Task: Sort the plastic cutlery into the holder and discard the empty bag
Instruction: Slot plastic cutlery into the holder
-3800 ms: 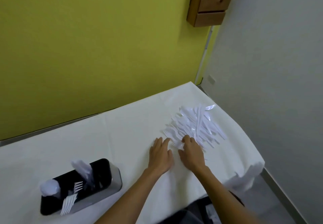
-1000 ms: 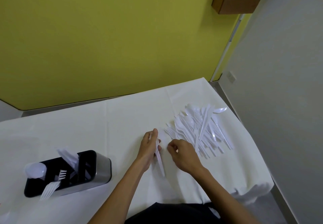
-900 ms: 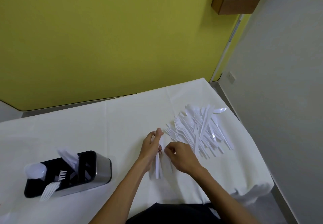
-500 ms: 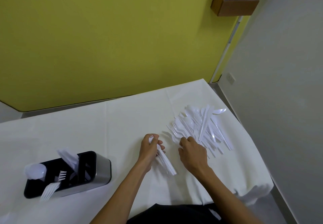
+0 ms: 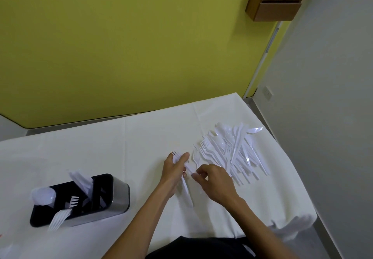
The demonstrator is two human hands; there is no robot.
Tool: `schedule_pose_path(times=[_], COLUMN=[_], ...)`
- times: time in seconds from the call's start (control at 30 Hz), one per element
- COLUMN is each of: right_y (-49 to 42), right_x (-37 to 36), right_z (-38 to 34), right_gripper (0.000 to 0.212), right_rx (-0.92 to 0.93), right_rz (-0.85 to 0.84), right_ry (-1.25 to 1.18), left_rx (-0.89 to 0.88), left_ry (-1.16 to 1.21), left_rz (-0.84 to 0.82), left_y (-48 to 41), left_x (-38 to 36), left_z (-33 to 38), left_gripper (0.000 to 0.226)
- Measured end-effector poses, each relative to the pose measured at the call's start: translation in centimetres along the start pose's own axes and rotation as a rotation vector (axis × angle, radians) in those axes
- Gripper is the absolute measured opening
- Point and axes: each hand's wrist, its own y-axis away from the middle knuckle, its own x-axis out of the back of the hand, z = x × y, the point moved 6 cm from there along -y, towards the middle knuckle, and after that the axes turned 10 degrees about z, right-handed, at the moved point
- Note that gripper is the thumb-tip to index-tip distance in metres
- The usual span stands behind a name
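A heap of white plastic cutlery [image 5: 232,149] lies toward the right end of the cloth-covered counter [image 5: 141,137]. At its left edge the right hand [image 5: 214,182] has its grip pinched on the handle of a single fork [image 5: 195,155], tines pointing away. Just beside it, the left hand [image 5: 173,169] grips a bundle of forks [image 5: 186,192]. Well to the left stands the holder [image 5: 119,196], with some cutlery already in it.

Right of holder [image 5: 119,196]: bare tablecloth [image 5: 141,147], open lane up to left hand [image 5: 173,170] gripping a fork bundle [image 5: 187,190]. Farther right, right hand [image 5: 216,184] pinching a fork [image 5: 195,155], then the loose cutlery pile [image 5: 232,151]. Protruding forks [image 5: 59,217] crowd holder's left end.
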Motion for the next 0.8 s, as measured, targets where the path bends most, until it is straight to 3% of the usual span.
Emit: schedule_pose_path(times=[0.13,0.23,0.33,0.43,0.5,0.67,0.73,0.8], right_y=[-0.4,-0.5,-0.8,-0.9,-0.9,0.0,0.4,0.6], right_x=[0.4,-0.7,-1.2,-0.7,-0.4,-0.1,-0.2,0.0], right_z=[1.0,1.0,0.5,0.3,0.4,-1.3,-2.0,-2.2], right_gripper=[0.033,0.030,0.019,0.025,0.019,0.015,0.015,0.018], right_rx=[-0.115,-0.098,-0.077,-0.089,-0.090,-0.058,-0.049,-0.050], right_rz=[0.075,-0.036,-0.096,-0.103,-0.088,-0.184,-0.230,-0.208], right_ry=[0.095,0.267,0.330,0.377,0.322,-0.158,-0.213,-0.226], left_rx=[0.033,0.084,0.107,0.094,0.079,0.102,0.064,0.020], left_ry=[-0.067,0.004,0.091,0.051,-0.011,0.000,0.002,-0.005], left_rz=[0.124,0.100,0.053,0.086,0.099,0.046,0.001,0.023], left_y=[-0.6,-0.7,-0.8,-1.0,-0.9,-0.1,0.3,0.5], left_x=[1.3,1.3,1.2,1.6,1.6,0.9,0.4,0.2], left_z=[-0.5,-0.8,-0.8,-0.9,-1.0,-0.3,0.4,1.1], left_gripper=[0.018,0.006,0.012,0.002,0.016,0.061,0.058,0.039])
